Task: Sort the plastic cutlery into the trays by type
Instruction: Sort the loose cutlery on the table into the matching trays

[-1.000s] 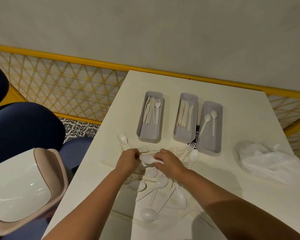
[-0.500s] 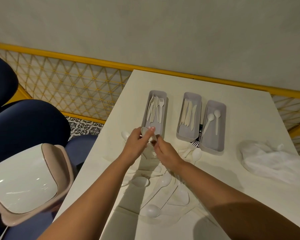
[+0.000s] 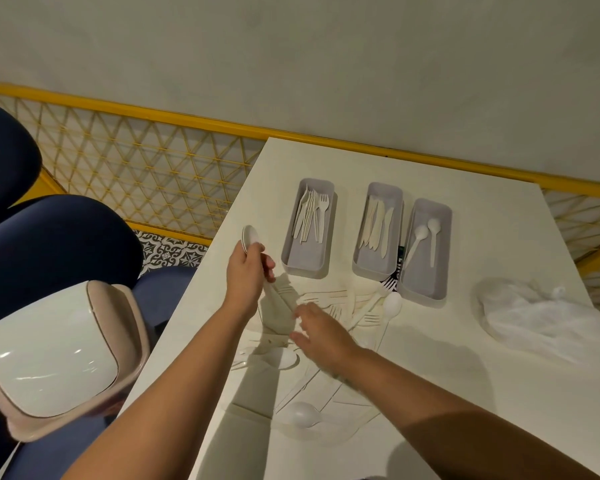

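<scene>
While left hand [image 3: 246,277] grips spoon [image 3: 250,238] beside fork tray [image 3: 303,270], right hand [image 3: 321,336] hovers over loose pile [image 3: 340,297], fingers [image 3: 307,311] apparently relaxed, blurred.

The fork tray [image 3: 293,263] sits left of the knife tray [image 3: 368,271], the spoon tray [image 3: 418,292] right, loose white cutlery [image 3: 340,299] before it, one spoon [image 3: 249,237] aloft.

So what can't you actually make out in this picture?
All in the head view:
1. The held spoon: the left hand wraps its handle; one or several stacked, unclear.
2. The loose cutlery pile: white on the white table, partly under the right hand and shadow.
3. The right hand's fingers: motion-blurred.
4. A dark object between the knife tray and spoon tray: mostly hidden by them.
</scene>
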Demonstrator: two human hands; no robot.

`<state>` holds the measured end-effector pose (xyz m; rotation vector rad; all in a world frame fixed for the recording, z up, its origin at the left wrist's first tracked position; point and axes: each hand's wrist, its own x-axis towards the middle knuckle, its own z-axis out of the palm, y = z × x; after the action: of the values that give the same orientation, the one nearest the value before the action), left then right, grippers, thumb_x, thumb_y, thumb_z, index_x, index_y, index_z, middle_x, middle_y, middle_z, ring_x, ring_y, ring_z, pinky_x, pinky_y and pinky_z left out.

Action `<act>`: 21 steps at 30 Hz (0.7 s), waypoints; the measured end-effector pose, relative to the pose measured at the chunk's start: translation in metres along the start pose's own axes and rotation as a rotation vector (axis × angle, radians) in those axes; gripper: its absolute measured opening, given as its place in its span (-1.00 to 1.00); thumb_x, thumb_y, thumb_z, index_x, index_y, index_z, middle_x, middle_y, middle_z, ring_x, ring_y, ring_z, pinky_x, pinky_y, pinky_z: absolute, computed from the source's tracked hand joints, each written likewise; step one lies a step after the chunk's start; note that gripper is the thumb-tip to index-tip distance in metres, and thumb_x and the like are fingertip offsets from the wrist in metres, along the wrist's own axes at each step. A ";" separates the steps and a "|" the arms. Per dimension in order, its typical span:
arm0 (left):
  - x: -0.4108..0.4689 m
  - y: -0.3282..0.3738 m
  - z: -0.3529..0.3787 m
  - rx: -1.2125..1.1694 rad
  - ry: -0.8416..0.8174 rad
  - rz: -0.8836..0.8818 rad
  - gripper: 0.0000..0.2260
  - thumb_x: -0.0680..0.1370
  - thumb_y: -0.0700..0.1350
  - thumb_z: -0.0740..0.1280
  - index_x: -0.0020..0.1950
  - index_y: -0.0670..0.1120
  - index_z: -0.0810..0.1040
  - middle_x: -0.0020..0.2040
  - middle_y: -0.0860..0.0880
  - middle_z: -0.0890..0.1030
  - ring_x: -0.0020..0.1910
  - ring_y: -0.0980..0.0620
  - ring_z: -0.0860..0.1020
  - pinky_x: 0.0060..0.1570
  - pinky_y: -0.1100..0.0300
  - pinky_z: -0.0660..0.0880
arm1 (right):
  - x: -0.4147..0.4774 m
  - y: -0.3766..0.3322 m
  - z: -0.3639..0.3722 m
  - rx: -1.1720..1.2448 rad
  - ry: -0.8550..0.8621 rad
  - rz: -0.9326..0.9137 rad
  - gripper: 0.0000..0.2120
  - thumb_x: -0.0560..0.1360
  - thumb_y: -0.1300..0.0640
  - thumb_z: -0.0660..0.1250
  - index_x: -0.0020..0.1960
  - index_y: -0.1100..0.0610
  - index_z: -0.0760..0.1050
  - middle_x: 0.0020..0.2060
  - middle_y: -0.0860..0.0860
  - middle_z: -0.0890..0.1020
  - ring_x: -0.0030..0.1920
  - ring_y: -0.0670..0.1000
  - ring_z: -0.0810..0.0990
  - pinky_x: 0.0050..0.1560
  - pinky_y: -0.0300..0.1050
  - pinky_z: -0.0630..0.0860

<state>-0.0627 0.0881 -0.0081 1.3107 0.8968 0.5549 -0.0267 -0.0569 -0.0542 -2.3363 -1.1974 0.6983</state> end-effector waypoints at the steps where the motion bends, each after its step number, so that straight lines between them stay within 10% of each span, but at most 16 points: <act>1: 0.000 0.001 0.000 0.028 0.004 0.001 -0.84 0.59 -0.20 0.09 -0.14 -0.09 0.39 -0.38 -0.05 0.43 -0.46 0.04 0.35 -0.40 0.18 0.36 | -0.003 0.000 0.005 -0.040 -0.066 -0.023 -0.65 0.56 0.06 0.24 0.30 0.14 0.33 0.23 0.07 0.42 0.18 0.10 0.49 0.13 -0.03 0.47; 11: -0.009 -0.010 -0.003 0.097 -0.142 -0.106 -0.85 0.61 -0.17 0.12 -0.13 -0.09 0.43 -0.39 -0.03 0.34 -0.48 0.07 0.24 -0.46 0.23 0.22 | 0.002 0.008 0.021 -0.257 -0.178 -0.089 -0.78 0.55 0.18 0.23 0.18 0.17 0.41 0.13 0.11 0.45 0.14 0.15 0.50 0.00 0.02 0.45; 21: -0.016 -0.022 -0.003 0.327 -0.418 -0.154 -0.75 0.63 -0.01 0.14 0.04 -0.17 0.49 -0.28 -0.03 0.38 -0.39 0.06 0.29 -0.39 0.26 0.27 | 0.008 0.019 -0.047 0.223 0.068 -0.017 -0.84 0.58 0.19 0.21 -0.17 0.14 0.48 -0.35 -0.11 0.39 -0.24 -0.01 0.41 -0.25 -0.25 0.29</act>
<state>-0.0767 0.0726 -0.0251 1.5616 0.7470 0.0049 0.0179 -0.0669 -0.0302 -2.1457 -1.0517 0.7026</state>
